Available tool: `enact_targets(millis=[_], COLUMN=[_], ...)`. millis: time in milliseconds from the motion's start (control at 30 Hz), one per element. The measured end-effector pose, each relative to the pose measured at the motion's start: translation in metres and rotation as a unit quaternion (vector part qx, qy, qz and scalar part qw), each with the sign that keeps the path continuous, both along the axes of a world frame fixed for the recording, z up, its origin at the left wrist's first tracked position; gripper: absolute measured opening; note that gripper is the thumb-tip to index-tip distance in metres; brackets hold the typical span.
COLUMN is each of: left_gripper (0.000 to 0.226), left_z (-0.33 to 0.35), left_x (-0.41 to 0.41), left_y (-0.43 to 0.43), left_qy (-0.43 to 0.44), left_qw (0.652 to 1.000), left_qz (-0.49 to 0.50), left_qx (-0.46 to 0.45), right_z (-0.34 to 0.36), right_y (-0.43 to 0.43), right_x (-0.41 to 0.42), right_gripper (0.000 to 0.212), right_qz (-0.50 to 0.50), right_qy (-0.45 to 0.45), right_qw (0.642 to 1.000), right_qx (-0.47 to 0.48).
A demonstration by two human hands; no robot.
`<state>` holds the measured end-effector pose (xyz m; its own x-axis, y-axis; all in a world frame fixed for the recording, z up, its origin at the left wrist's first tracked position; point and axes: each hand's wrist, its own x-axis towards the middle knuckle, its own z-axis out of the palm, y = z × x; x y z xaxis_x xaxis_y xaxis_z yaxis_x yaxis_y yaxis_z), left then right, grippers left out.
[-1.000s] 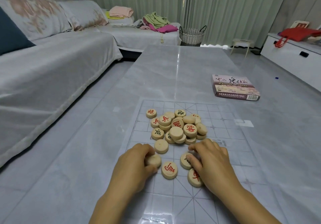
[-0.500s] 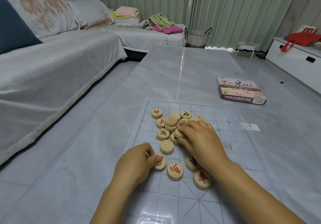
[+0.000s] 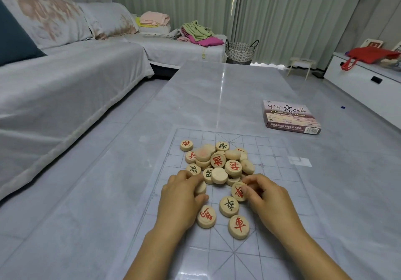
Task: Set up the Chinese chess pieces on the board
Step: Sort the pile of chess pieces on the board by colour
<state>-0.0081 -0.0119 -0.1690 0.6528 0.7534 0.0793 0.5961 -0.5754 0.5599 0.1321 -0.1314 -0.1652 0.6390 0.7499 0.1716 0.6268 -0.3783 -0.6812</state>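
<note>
**Both hands on pieces at the near edge of the heap**

The right hand (image 3: 263,197) pinches a red-marked piece (image 3: 237,191) between thumb and fingertips, holding it tilted at the near right of the pile. The left hand (image 3: 181,199) has its fingers curled over a plain-faced piece (image 3: 201,188) at the pile's near left. It seems to grip the disc between finger and thumb, though the hand hides most of it.

Between the two hands, three loose pieces lie flat on the board (image 3: 277,182). A red piece (image 3: 206,216) is just beside the left thumb, a black-marked piece (image 3: 229,206) lies next to it, and a red chariot (image 3: 238,227) is nearest the camera.

The other pieces sit heaped in a pile (image 3: 218,162) near the middle of the clear gridded sheet, some showing characters and some blank side up. The board lies on a grey marble table (image 3: 217,88), with the chess box (image 3: 290,117) well apart at the far right.
</note>
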Motion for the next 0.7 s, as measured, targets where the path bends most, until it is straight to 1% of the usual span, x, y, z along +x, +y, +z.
enact_targets(millis=[67,200,300,333,400,433,467,567,600,700], left_gripper=[0.046,0.037,0.017,0.018,0.036,0.038,0.036,0.016,0.014,0.018], left_z=[0.000,0.001,0.004,0.005,0.004,0.004,0.003,0.003,0.002,0.002], left_x=[0.001,0.001,-0.001,-0.001,-0.002,-0.001,-0.001,-0.003,-0.003,-0.003], left_y=[0.001,0.000,0.001,0.001,0.003,0.004,0.005,0.007,0.007,0.007], left_qy=[0.006,-0.002,-0.032,-0.043,-0.045,-0.044,-0.046,-0.074,-0.075,-0.056], left_qw=[1.000,1.000,0.996,0.993,0.990,0.990,0.991,0.990,0.991,0.995], left_qz=[0.003,0.001,-0.012,-0.010,0.001,0.006,0.010,0.023,0.029,0.032], left_qx=[-0.009,-0.027,-0.081,-0.105,-0.133,-0.131,-0.124,-0.114,-0.106,-0.072], right_z=[-0.002,-0.005,-0.008,-0.009,-0.009,-0.009,-0.007,0.000,0.002,0.012], right_y=[0.000,-0.003,-0.004,-0.004,-0.005,-0.005,-0.005,0.000,0.004,0.021], right_x=[-0.001,-0.002,-0.001,-0.002,-0.002,-0.003,-0.003,0.000,0.002,0.006], right_gripper=[0.011,0.017,0.020,0.021,0.023,0.024,0.025,0.028,0.028,0.035], right_qz=[0.006,0.006,0.010,0.012,0.015,0.016,0.017,0.025,0.026,0.034], right_qy=[-0.026,-0.077,-0.115,-0.125,-0.133,-0.131,-0.126,-0.123,-0.136,-0.187], right_qw=[1.000,0.997,0.992,0.990,0.989,0.990,0.991,0.992,0.990,0.982], right_qx=[-0.003,-0.026,-0.054,-0.060,-0.056,-0.051,-0.044,-0.013,-0.006,-0.003])
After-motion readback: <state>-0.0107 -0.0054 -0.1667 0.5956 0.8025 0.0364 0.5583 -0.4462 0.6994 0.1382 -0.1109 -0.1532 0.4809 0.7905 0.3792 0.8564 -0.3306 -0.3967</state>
